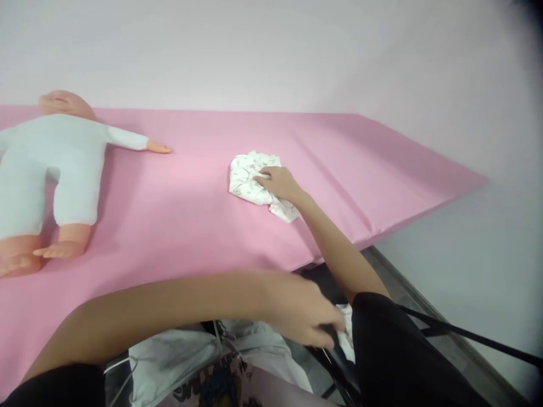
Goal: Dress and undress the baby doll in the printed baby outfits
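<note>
Right now the right hand (278,182) lies on a crumpled white printed cloth (254,183), fingers curled down onto its top edge and pressing it against the pink mat (190,203). Most of the cloth spreads to the left of that grasp, with a small tail poking out below the wrist. Well off to the left of the cloth, a baby doll (51,169) in a white bodysuit lies on its back. The left hand (303,308) hovers low near the person's lap, blurred, fingers loosely extended over dark straps (339,356); whether it grips anything I cannot tell.
</note>
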{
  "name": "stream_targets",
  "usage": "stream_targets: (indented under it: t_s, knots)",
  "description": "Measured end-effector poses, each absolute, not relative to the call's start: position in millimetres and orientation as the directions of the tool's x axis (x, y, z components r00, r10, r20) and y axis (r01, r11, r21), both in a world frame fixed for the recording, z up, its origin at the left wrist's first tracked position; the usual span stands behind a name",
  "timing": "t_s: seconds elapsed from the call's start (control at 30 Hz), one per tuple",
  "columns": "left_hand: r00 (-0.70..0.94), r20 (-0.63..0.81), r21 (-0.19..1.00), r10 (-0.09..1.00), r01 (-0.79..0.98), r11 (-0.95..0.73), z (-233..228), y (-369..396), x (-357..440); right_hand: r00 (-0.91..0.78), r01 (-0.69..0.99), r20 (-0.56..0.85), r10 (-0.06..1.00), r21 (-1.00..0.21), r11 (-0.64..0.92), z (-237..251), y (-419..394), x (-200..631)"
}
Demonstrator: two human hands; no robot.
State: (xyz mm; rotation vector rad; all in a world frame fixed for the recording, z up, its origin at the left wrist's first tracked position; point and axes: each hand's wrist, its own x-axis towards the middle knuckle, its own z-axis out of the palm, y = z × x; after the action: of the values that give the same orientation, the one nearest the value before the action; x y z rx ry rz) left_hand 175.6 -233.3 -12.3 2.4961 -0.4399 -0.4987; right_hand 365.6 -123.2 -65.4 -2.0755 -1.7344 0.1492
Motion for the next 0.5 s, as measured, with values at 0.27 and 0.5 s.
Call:
stream_targets:
  t_s: [0.27,0.5]
  knots:
    - [0.996,0.041,0.084,0.085,0.081,-0.993,27.0,-186.9,152.8,0.191,0.951,0.466,0.864,-0.305,-0.045,-31.7,-116.4,362.2]
    - [0.701,0.49,-0.279,0.518,0.689,-0.669,64.9,-136.4,119.2,0.006,0.999,0.847,0.531,0.014,-0.034,63.6,-133.1,300.3]
